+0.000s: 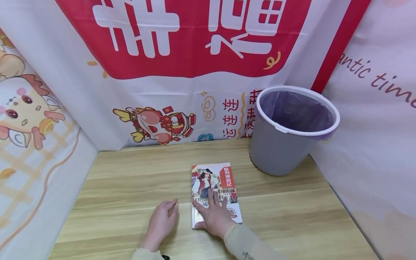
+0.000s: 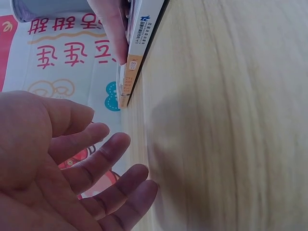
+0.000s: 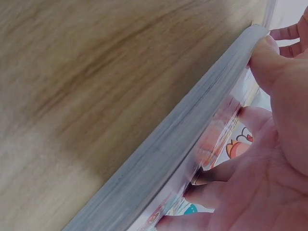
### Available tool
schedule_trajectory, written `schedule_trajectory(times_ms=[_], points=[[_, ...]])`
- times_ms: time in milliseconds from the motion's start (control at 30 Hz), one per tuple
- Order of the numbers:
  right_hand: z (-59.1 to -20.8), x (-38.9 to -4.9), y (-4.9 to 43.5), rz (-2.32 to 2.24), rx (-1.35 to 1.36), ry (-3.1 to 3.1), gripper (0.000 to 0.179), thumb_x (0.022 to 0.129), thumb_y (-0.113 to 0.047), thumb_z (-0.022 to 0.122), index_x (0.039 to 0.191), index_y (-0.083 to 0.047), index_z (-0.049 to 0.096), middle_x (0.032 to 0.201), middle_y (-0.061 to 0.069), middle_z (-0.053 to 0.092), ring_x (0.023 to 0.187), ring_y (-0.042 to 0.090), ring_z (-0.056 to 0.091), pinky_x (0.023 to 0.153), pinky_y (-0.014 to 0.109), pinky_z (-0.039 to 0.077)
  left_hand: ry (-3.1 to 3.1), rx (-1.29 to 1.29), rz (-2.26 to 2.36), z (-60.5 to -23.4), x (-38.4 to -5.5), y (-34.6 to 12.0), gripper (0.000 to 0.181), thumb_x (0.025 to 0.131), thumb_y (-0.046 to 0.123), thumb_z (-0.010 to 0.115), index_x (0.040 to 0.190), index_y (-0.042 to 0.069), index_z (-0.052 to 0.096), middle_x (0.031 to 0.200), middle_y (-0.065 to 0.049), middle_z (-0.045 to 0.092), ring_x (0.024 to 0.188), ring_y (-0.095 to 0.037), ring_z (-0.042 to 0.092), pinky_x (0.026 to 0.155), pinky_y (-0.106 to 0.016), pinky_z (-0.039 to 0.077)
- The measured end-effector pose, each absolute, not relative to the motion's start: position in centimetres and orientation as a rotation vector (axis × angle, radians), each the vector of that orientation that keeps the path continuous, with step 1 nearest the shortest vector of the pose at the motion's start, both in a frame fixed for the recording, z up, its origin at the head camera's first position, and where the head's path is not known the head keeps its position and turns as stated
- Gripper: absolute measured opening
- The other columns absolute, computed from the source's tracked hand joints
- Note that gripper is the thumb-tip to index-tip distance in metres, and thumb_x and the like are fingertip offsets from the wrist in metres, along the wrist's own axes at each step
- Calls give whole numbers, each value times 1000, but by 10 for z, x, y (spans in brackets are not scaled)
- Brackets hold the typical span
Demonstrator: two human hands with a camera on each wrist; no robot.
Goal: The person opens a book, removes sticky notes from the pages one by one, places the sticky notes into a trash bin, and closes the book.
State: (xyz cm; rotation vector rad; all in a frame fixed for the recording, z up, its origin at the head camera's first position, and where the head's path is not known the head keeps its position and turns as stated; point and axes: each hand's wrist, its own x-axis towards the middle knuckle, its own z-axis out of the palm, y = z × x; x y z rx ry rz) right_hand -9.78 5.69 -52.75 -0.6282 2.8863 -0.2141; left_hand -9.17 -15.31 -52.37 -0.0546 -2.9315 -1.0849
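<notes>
A paperback book [image 1: 214, 177] with an illustrated cover lies closed on the wooden table. My right hand [image 1: 217, 216] rests on the lower part of the cover with its fingers spread. In the right wrist view, the thumb touches the book's corner, and the page edges [image 3: 183, 130] face the camera. To the left of the book, my left hand [image 1: 164, 220] hovers apart from it, fingers loosely bent and holding nothing. The left wrist view shows the book's spine [image 2: 139, 45] beyond that hand, with a finger of the right hand on the book's edge.
A grey trash bin [image 1: 276, 151] with a white rim and a purple liner stands at the table's back right corner. Printed cloth [image 1: 195, 86] hangs behind and at both sides of the wooden table [image 1: 130, 187].
</notes>
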Motion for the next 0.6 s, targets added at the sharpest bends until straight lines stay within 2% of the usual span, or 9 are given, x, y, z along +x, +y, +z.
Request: schedule_trajectory(times_ms=[300, 533, 600], points=[[-525, -99, 58, -220, -635, 2848, 82, 82, -73, 56, 154, -42, 31, 156, 32, 21, 141, 51, 24, 102, 75, 30, -2931, -76, -1080, -523, -93, -154, 36, 96, 16, 64, 130, 3, 63, 122, -15, 65, 112, -37, 59, 99, -57, 45], [-498, -119, 86, -474, -591, 2731, 72, 87, -57, 66, 150, -29, 45, 160, 20, 24, 142, 50, 24, 107, 73, 22, -2943, -195, -1025, -521, -102, -155, 43, 96, 20, 65, 135, 3, 59, 129, -19, 60, 120, -39, 54, 103, -57, 42], [-489, -125, 98, -529, -556, 2750, 71, 88, -55, 66, 150, -27, 45, 161, 18, 22, 143, 49, 21, 109, 72, 18, -2948, -246, -992, -518, -106, -156, 45, 97, 22, 64, 137, 3, 57, 134, -20, 57, 123, -41, 51, 105, -58, 40]])
